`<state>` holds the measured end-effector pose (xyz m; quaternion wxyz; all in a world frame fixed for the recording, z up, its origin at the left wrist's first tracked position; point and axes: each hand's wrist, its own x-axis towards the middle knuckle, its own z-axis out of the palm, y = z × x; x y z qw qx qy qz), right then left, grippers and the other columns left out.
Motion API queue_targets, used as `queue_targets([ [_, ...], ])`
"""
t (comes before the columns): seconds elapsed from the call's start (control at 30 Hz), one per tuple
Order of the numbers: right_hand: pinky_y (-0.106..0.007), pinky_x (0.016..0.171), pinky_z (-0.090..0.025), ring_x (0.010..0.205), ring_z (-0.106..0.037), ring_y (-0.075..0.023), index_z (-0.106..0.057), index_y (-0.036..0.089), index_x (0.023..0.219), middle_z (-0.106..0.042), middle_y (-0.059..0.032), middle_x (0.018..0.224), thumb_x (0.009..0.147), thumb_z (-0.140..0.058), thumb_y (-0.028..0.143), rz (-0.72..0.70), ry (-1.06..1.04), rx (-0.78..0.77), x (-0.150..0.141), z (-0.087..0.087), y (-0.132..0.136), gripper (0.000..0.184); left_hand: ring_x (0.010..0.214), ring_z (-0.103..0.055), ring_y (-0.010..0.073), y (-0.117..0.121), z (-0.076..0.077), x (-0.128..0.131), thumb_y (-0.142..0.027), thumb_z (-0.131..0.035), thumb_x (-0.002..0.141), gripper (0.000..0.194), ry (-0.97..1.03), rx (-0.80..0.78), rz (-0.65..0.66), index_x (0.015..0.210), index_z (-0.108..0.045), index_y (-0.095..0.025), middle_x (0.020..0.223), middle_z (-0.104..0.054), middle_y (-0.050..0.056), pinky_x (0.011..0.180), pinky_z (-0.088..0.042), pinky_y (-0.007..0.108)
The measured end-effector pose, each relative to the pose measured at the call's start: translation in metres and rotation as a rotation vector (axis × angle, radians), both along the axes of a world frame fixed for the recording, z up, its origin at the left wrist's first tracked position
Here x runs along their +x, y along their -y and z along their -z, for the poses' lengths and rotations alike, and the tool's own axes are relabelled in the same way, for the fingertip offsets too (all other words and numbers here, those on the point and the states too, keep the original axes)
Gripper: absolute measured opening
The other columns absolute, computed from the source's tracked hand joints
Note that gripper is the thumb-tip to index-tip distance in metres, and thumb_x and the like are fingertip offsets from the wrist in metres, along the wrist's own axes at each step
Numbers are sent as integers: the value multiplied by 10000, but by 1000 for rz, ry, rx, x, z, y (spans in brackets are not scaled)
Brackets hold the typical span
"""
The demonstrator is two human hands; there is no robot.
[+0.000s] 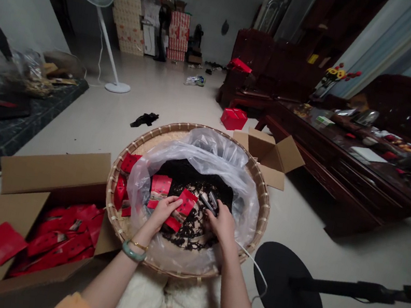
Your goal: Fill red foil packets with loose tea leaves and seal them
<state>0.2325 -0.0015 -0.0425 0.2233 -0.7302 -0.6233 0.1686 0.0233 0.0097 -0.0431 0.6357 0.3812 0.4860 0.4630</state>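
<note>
My left hand [164, 214] is closed on a small red packet [187, 201], its thumb lying on the packet's front. My right hand [222, 224] grips a dark two-armed hand sealer [212, 202] whose jaws point up and left; a white cord trails off below that hand. Both hands are over a clear plastic bag [249, 198] spread open inside a round woven bamboo basket [264, 214]. Dark, leaf-like shreds [201, 177] lie in the bag. Another red packet [161, 185] rests there, left of my hand. More red packets [121, 187] sit between bag and left rim.
An open carton [56, 166] of red packets stands at left, one packet [2, 243] on its flap. A black round base [289, 291] with a pole is at right. Beyond are an open carton [287, 157], a red box [234, 119], a wooden table [309, 145] and a white fan [117, 87].
</note>
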Motion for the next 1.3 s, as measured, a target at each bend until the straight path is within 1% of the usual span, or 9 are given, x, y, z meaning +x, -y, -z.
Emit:
queue_targets([
  [0.1, -366, 817, -452, 945, -611, -264, -581, 178, 1200, -649, -116, 1110, 778, -574, 426, -13, -272, 103, 4, -7, -3, 491, 536, -587, 124, 0, 0, 1, -462, -713, 626, 413, -31, 4, 27, 861, -661, -127, 718, -691, 25, 530, -455, 225],
  [0.2, -372, 799, -476, 884, -637, -247, -642, 211, 1129, -681, -74, 1072, 751, -609, 438, -144, -478, 66, -1, -18, -2, 443, 566, -602, 144, 1, -1, 2, -443, -705, 641, 392, -78, 15, 70, 880, -676, -133, 730, -700, 29, 543, -457, 235],
  [0.27, -375, 826, -470, 915, -641, -254, -674, 218, 1079, -696, -65, 1045, 730, -641, 408, -216, -499, 41, -8, -24, 0, 399, 610, -615, 159, 2, -2, 2, -421, -710, 640, 365, -109, 29, 80, 861, -690, -132, 745, -707, 36, 572, -460, 241],
  [0.4, -387, 840, -464, 927, -649, -264, -705, 242, 1009, -714, -47, 999, 716, -660, 337, -251, -491, 36, -21, -30, 1, 312, 654, -621, 179, 4, -2, 1, -415, -697, 656, 331, -152, 75, 110, 824, -711, -130, 757, -708, 49, 597, -456, 250],
  [0.8, -391, 908, -452, 996, -639, -260, -693, 218, 1040, -694, -59, 1058, 739, -630, 336, -268, -516, 27, -23, -14, -1, 329, 599, -608, 175, 2, 1, 2, -463, -649, 680, 354, -172, 100, 113, 810, -686, -136, 695, -685, 41, 549, -455, 255],
  [0.93, -365, 883, -465, 984, -639, -244, -678, 208, 1064, -695, -55, 1060, 746, -611, 351, -264, -485, 26, -24, -15, -3, 355, 645, -614, 165, 1, 1, 1, -442, -653, 662, 336, -200, 102, 86, 783, -674, -129, 723, -683, 36, 593, -472, 247],
  [1.07, -349, 843, -469, 977, -632, -252, -612, 192, 1162, -670, -85, 1109, 770, -581, 409, -56, -298, 76, -11, -12, -6, 449, 555, -589, 125, 1, 4, 0, -425, -628, 674, 337, -133, 56, 34, 842, -621, -134, 692, -652, 10, 514, -466, 217],
  [1.17, -344, 792, -463, 939, -637, -274, -545, 154, 1233, -670, -133, 1075, 792, -559, 447, 80, -75, 29, 5, -4, -7, 530, 514, -562, 87, 1, 5, 0, -380, -640, 659, 359, -66, 54, -39, 926, -566, -151, 711, -629, -15, 452, -438, 174],
  [1.3, -328, 791, -434, 965, -609, -271, -529, 141, 1232, -657, -151, 1066, 805, -558, 391, 116, 81, 30, 16, 6, -5, 495, 582, -598, 96, 1, 5, 1, -355, -663, 647, 408, -11, 64, -58, 983, -545, -155, 784, -646, 5, 476, -475, 177],
])
